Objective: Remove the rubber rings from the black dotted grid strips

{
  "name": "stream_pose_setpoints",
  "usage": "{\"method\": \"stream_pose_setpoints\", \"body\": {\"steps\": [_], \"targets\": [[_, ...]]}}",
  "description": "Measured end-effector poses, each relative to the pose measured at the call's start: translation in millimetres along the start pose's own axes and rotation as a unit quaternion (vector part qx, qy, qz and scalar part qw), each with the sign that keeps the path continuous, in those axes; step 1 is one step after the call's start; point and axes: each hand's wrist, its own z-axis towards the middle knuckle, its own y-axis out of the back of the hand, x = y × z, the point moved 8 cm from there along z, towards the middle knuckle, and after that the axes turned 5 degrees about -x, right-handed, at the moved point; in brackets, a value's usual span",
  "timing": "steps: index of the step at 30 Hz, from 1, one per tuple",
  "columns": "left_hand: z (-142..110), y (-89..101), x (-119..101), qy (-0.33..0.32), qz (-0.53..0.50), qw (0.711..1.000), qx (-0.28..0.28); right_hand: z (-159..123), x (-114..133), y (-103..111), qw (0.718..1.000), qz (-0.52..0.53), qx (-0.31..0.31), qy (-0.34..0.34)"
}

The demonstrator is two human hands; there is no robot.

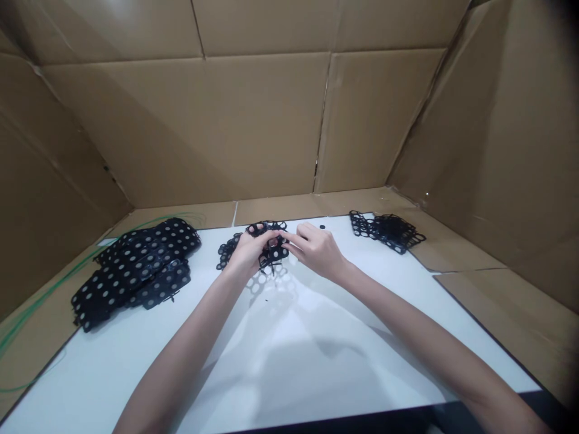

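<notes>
The left forearm point(181, 349) and right forearm point(420, 325) crossed the near edge of the white worktop point(289, 367). One black perforated lattice point(274, 256) sat at the far middle, the left hand point(248, 253) clamped on it; the right hand point(316, 250) lay just beside, fingertips touching it, grip undeterminable. Two lattice piles flanked it: the left pile point(136, 271) near, the right pile point(389, 232) further off; sheets uncountable. One small black disc point(322, 227) lay beyond. One green cable point(54, 289) and a cardboard wall point(181, 120) bounded the worktop.
</notes>
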Motion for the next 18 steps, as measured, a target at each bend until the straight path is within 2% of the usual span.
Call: {"method": "stream_pose_setpoints", "body": {"steps": [3, 7, 10, 14, 18], "targets": [[-1.3, -2.6, -0.4, -0.004, 0.014, 1.0, 0.011, 1.6, 3.9, 3.2, 0.999, -0.016, -0.021, 0.021], [-1.9, -3.4, -2.1, -0.022, 0.012, 0.999, 0.02, 3.2, 2.5, 5.6, 1.0, -0.008, -0.029, 0.008], [-0.6, 3.4, -0.8, -0.029, 0.004, 0.999, -0.026, 3.3, 4.2, 5.7, 1.0, 0.004, -0.023, 0.006], [-0.3, 11.5, -6.6, -0.09, 0.008, 0.992, -0.084, 1.2, 9.4, 3.7, 0.999, 0.036, -0.017, -0.004], [-1.6, 15.4, -13.3, -0.106, -0.002, 0.989, -0.102, 0.4, 10.6, 2.9, 0.988, 0.149, -0.021, -0.034]]}}
